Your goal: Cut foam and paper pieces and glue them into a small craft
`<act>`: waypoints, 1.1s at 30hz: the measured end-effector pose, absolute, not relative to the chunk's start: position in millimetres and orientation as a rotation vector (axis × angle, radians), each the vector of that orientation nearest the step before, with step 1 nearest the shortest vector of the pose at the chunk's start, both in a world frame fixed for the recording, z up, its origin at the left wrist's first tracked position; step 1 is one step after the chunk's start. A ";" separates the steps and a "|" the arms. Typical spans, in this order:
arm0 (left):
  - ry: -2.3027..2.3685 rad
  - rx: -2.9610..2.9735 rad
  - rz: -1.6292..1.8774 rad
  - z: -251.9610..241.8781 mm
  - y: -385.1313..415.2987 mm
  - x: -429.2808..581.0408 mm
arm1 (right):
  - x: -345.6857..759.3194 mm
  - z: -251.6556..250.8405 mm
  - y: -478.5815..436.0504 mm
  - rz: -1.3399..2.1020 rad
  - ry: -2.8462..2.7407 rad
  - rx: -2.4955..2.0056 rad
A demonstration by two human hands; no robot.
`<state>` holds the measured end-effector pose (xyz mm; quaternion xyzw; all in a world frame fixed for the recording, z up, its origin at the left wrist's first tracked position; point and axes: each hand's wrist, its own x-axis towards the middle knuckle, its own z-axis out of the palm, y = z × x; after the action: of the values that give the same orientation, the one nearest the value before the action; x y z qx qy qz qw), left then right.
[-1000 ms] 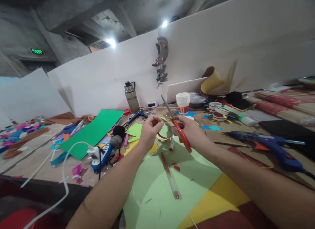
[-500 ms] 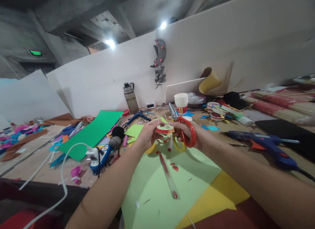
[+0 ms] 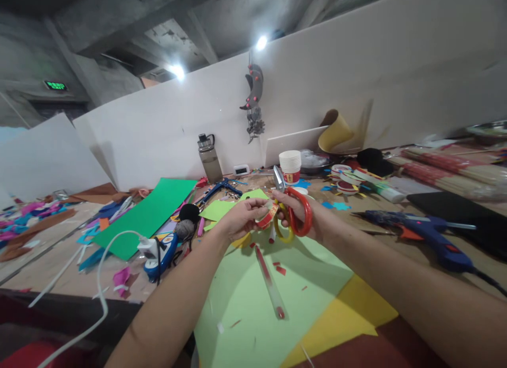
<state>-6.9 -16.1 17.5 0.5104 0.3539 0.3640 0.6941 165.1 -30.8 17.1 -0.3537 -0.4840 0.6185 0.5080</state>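
Note:
My left hand [image 3: 240,220] is closed on a small paper cup [image 3: 266,214] with a red band, held tilted above the table. My right hand [image 3: 312,218] grips red-handled scissors [image 3: 295,209], blades pointing up and away, right beside the cup. Both hands hover over a light green sheet [image 3: 253,299]. On that sheet lie a clear ruler [image 3: 269,283] with red marks and a few red scraps [image 3: 280,269].
A blue glue gun [image 3: 428,233] lies at the right. A yellow sheet [image 3: 348,326] sits at the near right. A dark green sheet [image 3: 148,215], a white cable with plug [image 3: 148,246], a water bottle [image 3: 209,158] and stacked paper cups [image 3: 290,166] stand further off by the white wall.
The scissors swung from lying slanted downward to upright. My left hand took hold of the red-banded cup and tilted it toward the scissors.

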 end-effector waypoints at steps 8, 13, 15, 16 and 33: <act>0.693 1.149 0.940 16.4 -13.4 -9.8 | 160.8 26.6 -41.1 1.608 -1.028 -0.723; 0.689 1.127 1.011 16.6 -11.5 -11.5 | 161.4 21.1 -38.6 1.600 -1.024 -0.678; 0.683 1.114 1.040 16.3 -9.6 -12.5 | 161.4 20.8 -39.2 1.593 -1.041 -0.668; 0.678 1.108 1.055 16.0 -8.5 -13.0 | 161.3 21.2 -39.8 1.595 -1.047 -0.664; 0.633 1.111 1.098 14.7 -6.0 -15.4 | 159.5 28.0 -50.7 1.554 -1.240 -0.678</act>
<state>-15.4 -6.0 14.7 0.4920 0.2804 0.4865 0.6654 159.5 -50.7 28.0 -0.2801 -0.5123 0.6417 0.4973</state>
